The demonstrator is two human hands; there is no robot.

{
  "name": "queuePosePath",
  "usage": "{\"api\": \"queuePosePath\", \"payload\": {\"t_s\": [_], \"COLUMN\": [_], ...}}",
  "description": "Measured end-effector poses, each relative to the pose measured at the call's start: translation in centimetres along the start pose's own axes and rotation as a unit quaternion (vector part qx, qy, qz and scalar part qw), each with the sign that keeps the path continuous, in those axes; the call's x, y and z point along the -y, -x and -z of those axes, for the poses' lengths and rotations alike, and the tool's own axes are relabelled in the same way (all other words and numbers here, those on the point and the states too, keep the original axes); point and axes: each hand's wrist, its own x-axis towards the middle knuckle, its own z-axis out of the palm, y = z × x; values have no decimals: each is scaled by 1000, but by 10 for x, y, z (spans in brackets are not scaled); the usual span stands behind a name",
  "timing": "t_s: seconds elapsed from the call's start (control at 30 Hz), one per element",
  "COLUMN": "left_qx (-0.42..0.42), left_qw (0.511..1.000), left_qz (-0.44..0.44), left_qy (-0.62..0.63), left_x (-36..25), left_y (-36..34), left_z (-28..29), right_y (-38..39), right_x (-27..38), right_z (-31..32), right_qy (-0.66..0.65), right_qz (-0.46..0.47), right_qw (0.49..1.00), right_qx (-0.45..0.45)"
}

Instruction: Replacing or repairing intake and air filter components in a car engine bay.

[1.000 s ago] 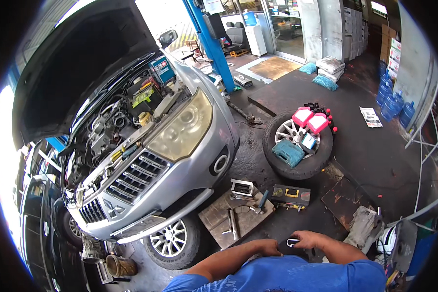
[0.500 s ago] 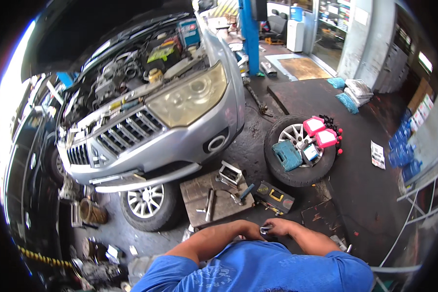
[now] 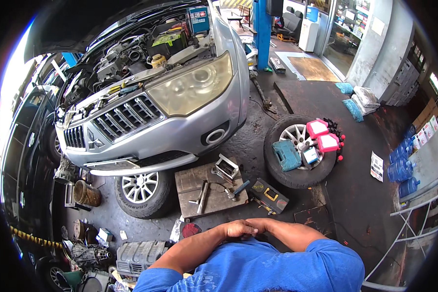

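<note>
In front of my blue shirt, my left hand [image 3: 237, 228] and my right hand [image 3: 253, 225] are closed together, overlapping; what they hold, if anything, is hidden. Beyond them lies a worn board [image 3: 192, 190] with a metal tool [image 3: 202, 197], a hammer [image 3: 241, 187] and an open metal tray [image 3: 225, 168]. A black toolbox [image 3: 270, 197] with a yellow handle sits right of the board. A silver SUV [image 3: 170, 126] stands with its bonnet up and tools along the front of its engine bay.
A loose wheel [image 3: 140, 190] lies left of the board, another [image 3: 289, 175] on the right carries pink bottles [image 3: 328, 143] and a teal case [image 3: 287, 155]. A blue post [image 3: 263, 39], water jugs [image 3: 401, 160], a metal frame [image 3: 418, 211] and car parts [image 3: 136, 258] surround the area.
My hands have come together and moved left in view; the small metal object seen in my right hand is now hidden. The view has shifted, so more parts show at lower left.
</note>
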Motion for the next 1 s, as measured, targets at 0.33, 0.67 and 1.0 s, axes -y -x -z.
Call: {"api": "queuePosePath", "payload": {"t_s": [0.33,0.67,1.0], "left_qx": [-95,-291,-531], "left_qw": [947,951,799], "left_qz": [-121,72,267], "left_qy": [284,-75,-89], "left_x": [1,93,288], "left_y": [37,46,-2], "left_z": [-7,50,211], "right_y": [33,13,-11], "right_x": [33,22,-76], "right_z": [-10,-23,-136], "right_qy": [-215,122,-52], "right_qz": [-33,-200,-354], "right_qw": [976,969,913], "right_qx": [14,-73,-197]}}
